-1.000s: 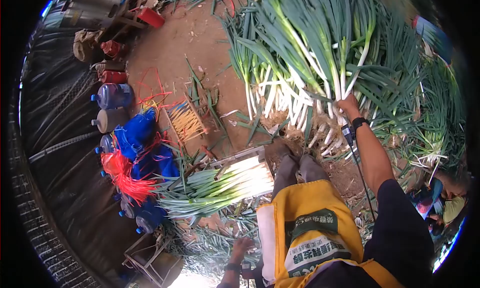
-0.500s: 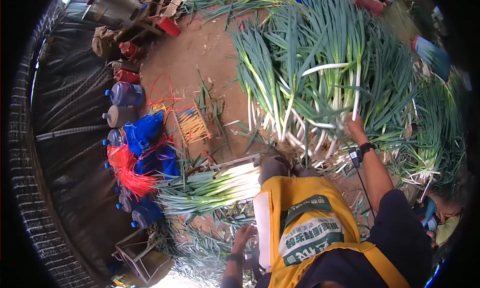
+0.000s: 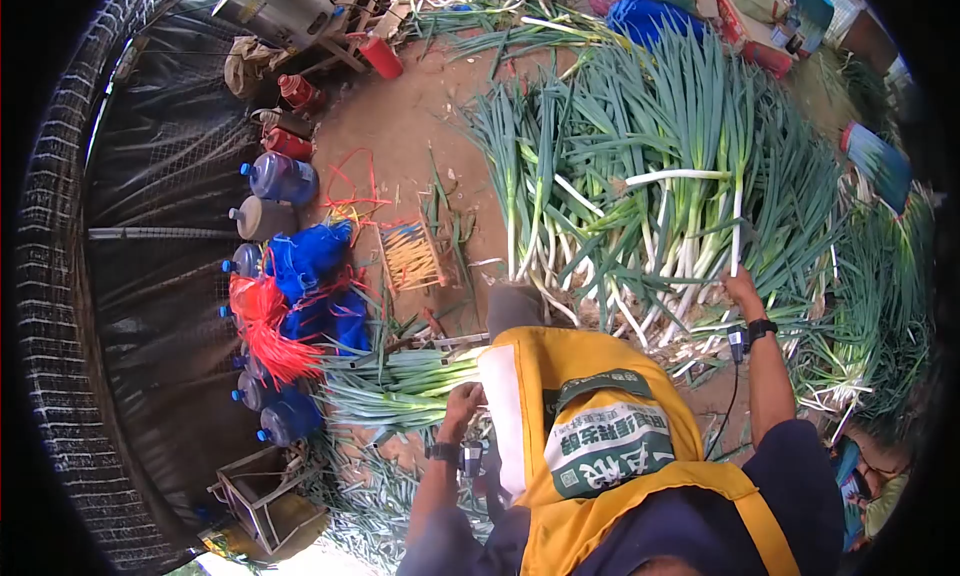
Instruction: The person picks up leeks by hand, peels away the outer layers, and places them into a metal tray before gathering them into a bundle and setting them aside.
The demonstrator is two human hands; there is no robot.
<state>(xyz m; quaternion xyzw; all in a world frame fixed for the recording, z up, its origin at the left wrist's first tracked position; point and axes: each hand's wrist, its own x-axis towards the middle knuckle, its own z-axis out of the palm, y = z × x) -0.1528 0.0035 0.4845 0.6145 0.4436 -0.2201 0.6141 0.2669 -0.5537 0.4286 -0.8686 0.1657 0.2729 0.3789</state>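
Left hand: touching the near bundle of trimmed scallions, grip impossible to tell.
Right hand: clasping one scallion stalk, far right.
Stalk axis: running straight away from the fist, leaves pointing far.
Scallion pile: lying beyond, spreading left of the grip.

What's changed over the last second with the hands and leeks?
The left hand has come up from beside the yellow apron to the end of the trimmed leek bundle and touches it; whether it grips is unclear. The right hand stays closed on one leek stalk in the big pile. The bottles and blue bags lie as before.
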